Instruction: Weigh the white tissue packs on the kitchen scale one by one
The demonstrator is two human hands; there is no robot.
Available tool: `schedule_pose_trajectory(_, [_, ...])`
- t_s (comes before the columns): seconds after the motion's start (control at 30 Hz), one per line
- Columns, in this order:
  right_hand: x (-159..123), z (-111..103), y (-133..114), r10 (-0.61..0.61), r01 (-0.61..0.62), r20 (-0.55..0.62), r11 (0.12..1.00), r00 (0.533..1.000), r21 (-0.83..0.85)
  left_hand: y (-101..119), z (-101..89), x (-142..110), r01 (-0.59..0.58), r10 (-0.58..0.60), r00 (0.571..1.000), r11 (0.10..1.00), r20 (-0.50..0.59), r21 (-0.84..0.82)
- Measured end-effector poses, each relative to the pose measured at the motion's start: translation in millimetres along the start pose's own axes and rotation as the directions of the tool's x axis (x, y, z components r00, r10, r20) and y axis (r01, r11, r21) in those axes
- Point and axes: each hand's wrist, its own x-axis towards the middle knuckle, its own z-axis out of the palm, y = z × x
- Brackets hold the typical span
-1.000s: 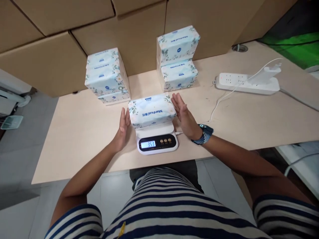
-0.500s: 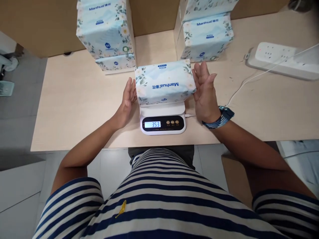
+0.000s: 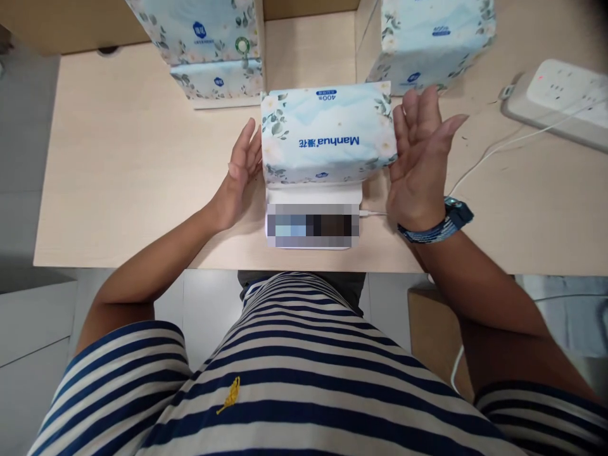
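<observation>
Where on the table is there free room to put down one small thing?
Left: the table between its left edge, the left stack and the left hand. Right: between the right hand, the power strip and the front edge. Crowded: the middle, where both hands flank the tissue pack on the scale.

A shirt (image 3: 304,380) striped in navy and off-white fills six o'clock, its short sleeves (image 3: 118,373) matching at eight and four. At seven sits a small yellow motif (image 3: 230,396) (embroidered, apparently). Mixed blues pattern the wristband (image 3: 430,231) at three. Past the shirt's twelve o'clock edge, dark trousers (image 3: 350,292) show.
</observation>
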Motion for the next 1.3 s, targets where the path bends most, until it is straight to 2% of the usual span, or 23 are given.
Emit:
schedule_pose_trajectory(0.17, [-0.2, 0.3, 19.2, -0.050, 0.047, 0.026, 0.996, 0.998, 0.078, 5.4, 1.3, 1.1, 0.122, -0.124, 0.992, 0.982, -0.004, -0.146])
schedule_pose_trajectory(0.3, [-8.2, 6.3, 11.3, -0.056, 0.050, 0.088, 0.997, 0.995, 0.064, 16.3, 2.9, -3.7, 0.044, -0.023, 0.991, 0.986, 0.131, -0.160])
schedule_pose_trajectory(0.37, [-15.9, 13.0, -1.0, -0.068, 0.063, 0.123, 0.997, 0.990, 0.042, 17.3, 2.3, -4.8, 0.083, -0.070, 0.993, 0.986, 0.090, -0.148])
schedule_pose_trajectory(0.43, [-23.7, 19.9, -12.1, -0.110, 0.104, 0.137, 0.993, 0.984, 0.049, 14.6, 1.5, -4.8, 0.183, -0.187, 0.982, 0.969, -0.010, -0.167])
schedule_pose_trajectory(0.5, [-28.6, 24.2, -17.4, -0.160, 0.150, 0.136, 0.986, 0.978, 0.078, 10.3, 1.3, -4.4, 0.226, -0.237, 0.971, 0.955, -0.037, -0.189])
schedule_pose_trajectory(0.63, [-26.7, 22.0, -8.9, -0.159, 0.151, 0.098, 0.985, 0.982, 0.083, 7.1, 2.9, -4.5, 0.134, -0.132, 0.991, 0.978, 0.023, -0.161])
schedule_pose_trajectory(0.77, [-19.6, 14.9, 4.1, -0.084, 0.081, 0.104, 0.996, 0.991, 0.029, 14.7, 2.3, -5.0, 0.058, -0.057, 0.998, 0.996, 0.024, -0.072])
schedule_pose_trajectory(0.9, [-17.2, 12.4, 4.3, -0.055, 0.057, 0.087, 0.998, 0.995, -0.015, 16.7, -0.7, -3.3, -0.019, 0.020, 1.000, 0.997, 0.012, -0.071])
schedule_pose_trajectory(1.07, [-16.1, 10.7, 2.7, -0.047, 0.046, 0.081, 0.999, 0.996, 0.014, 5.2, -2.3, -0.8, -0.046, 0.050, 0.998, 0.996, 0.049, -0.074])
schedule_pose_trajectory(1.2, [-13.8, 8.9, 10.1, -0.082, 0.077, 0.099, 0.996, 0.992, 0.054, -2.2, -2.5, 0.5, -0.065, 0.070, 0.995, 0.995, 0.077, -0.071])
schedule_pose_trajectory(1.3, [-11.3, 6.5, 16.3, -0.073, 0.071, 0.107, 0.997, 0.992, 0.021, -5.6, -2.5, 1.3, -0.075, 0.082, 0.994, 0.993, 0.076, -0.092])
